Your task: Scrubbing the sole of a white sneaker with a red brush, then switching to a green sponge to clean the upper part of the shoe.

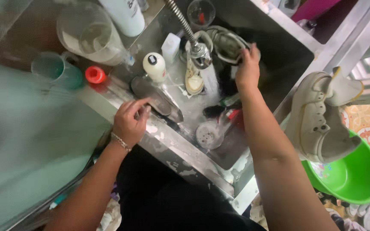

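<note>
My left hand [130,120] rests on the near rim of a steel sink [180,147], its fingers on the end of a dark grey insole [153,96] that lies along the rim. My right hand [248,66] reaches into the basin and grips the rim of a pale sneaker [224,45] held under the tap [198,49], where water runs down. A second insole [193,79], whitish, lies in the basin below the tap. A brush with a red handle [228,112] lies near the round drain [209,134].
A white sneaker [322,117] hangs on the sink's right edge above a green plastic basin [356,177]. On the counter stand a clear jug [91,36], a teal cup [58,69], a red-capped bottle [95,75], and white bottles [154,66].
</note>
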